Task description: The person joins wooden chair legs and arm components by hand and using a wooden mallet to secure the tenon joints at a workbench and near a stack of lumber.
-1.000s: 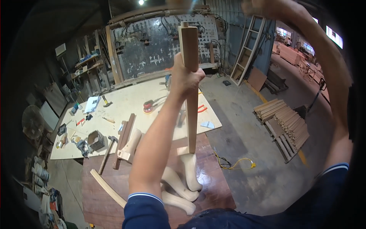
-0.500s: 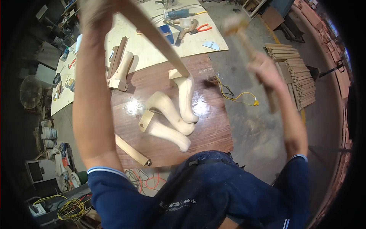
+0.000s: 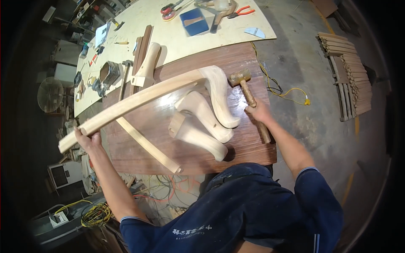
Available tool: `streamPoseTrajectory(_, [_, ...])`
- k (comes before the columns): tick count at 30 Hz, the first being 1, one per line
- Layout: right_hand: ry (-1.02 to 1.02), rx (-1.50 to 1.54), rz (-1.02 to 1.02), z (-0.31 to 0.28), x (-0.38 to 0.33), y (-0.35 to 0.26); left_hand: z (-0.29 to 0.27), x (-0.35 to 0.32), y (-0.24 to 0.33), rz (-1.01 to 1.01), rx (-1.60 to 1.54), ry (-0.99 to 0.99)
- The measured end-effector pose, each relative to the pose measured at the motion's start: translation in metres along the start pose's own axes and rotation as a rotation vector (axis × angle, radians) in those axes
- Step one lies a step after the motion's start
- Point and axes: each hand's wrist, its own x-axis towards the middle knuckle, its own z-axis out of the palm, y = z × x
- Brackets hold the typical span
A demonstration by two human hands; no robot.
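My left hand (image 3: 89, 140) is wrapped round the near-left end of a long, curved pale wood rail (image 3: 139, 98). The rail's other end meets the top of a curved furniture leg (image 3: 218, 93), whose foot points toward me. In my right hand (image 3: 260, 112) is a mallet (image 3: 249, 93), gripped by its handle; its worn block head is low over the brown board, right of the leg. Two more pale legs, a middle one (image 3: 206, 116) and a nearer one (image 3: 196, 140), lie side by side. A loose curved wood strip (image 3: 147, 145) lies below the rail.
A brown wood-grain board (image 3: 122, 158) is in front of me. Beyond it, a pale worktable (image 3: 177, 50) bears another leg (image 3: 148, 67), a claw hammer (image 3: 125, 80), a blue tray (image 3: 194, 22) and orange-handled pliers (image 3: 241, 12). Stacked wood strips (image 3: 350, 76) and a yellow cord (image 3: 291, 90) are on the right floor.
The rail has swung from upright down to the left, and the leg joined to it has tipped over. My left hand has come down and left; the mallet has dropped from its raised position.
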Motion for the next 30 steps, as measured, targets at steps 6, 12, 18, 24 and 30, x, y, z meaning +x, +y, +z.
streamPoseTrajectory(6, [-0.047, -0.499, -0.102, -0.006, 0.018, -0.097, -0.133, 0.042, -0.056, -0.198, -0.069, 0.181])
streamPoseTrajectory(12, [-0.327, 0.035, -0.091, 0.043, 0.076, -0.152, -0.194, 0.055, -0.101, -0.283, -0.101, 0.291])
streamPoseTrajectory(18, [-0.219, -0.016, -0.116, 0.081, 0.102, -0.140, -0.216, 0.067, -0.122, -0.296, -0.155, 0.271])
streamPoseTrajectory(24, [-0.159, 0.211, -0.201, 0.070, 0.087, -0.150, -0.217, 0.073, -0.130, -0.284, -0.156, 0.204])
streamPoseTrajectory(30, [-0.310, 0.880, -0.076, 0.032, 0.089, -0.167, -0.209, 0.077, -0.097, -0.247, -0.311, -0.094])
